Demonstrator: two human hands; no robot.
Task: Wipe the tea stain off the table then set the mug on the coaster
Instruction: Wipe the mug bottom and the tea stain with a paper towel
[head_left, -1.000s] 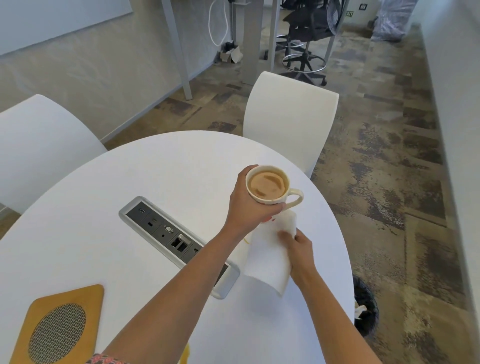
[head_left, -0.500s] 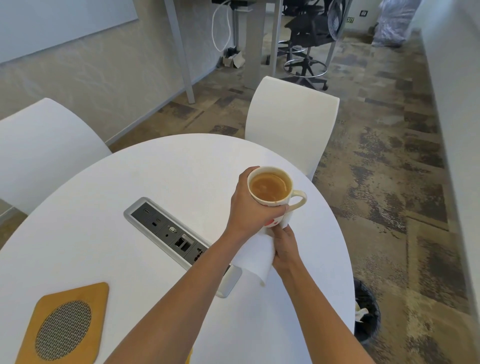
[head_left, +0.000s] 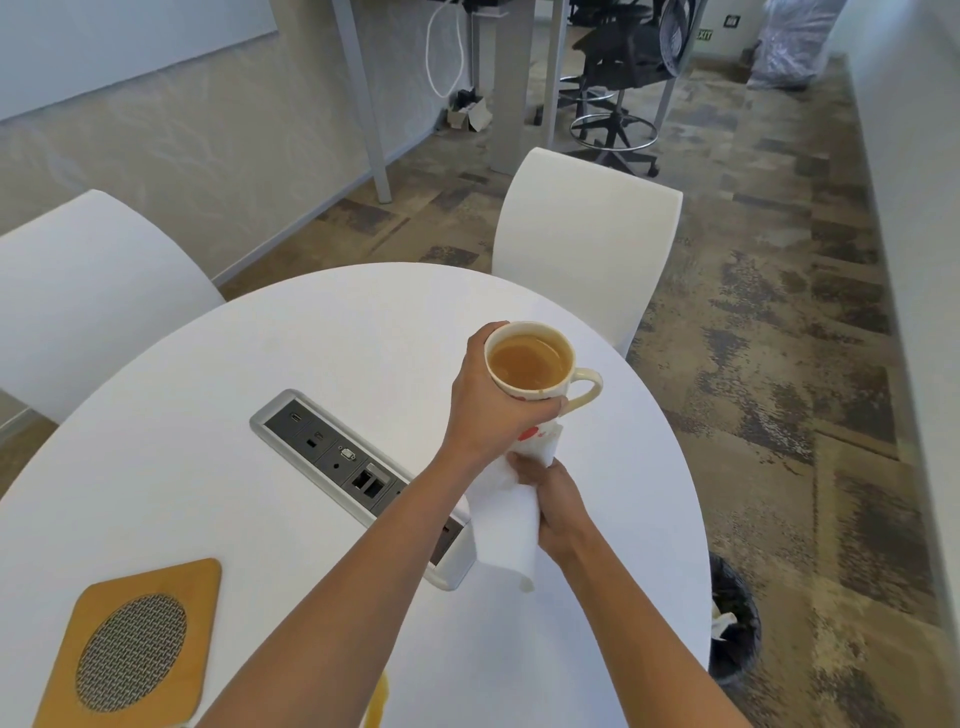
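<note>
Mug (head_left: 530, 366), full of tea, hangs level above the tabletop (head_left: 260, 353), left hand (head_left: 493, 410) wrapped around it so nothing spills. Right hand (head_left: 553, 501) pinches a white cloth (head_left: 501, 525) under it, apparently drying the base. Coaster (head_left: 130, 644) waits well apart.

cream mug (head_left: 535, 371) of tea aloft above white table (head_left: 322, 332), white cloth (head_left: 506, 525) beneath, wooden coaster (head_left: 135, 642) well apart
</note>
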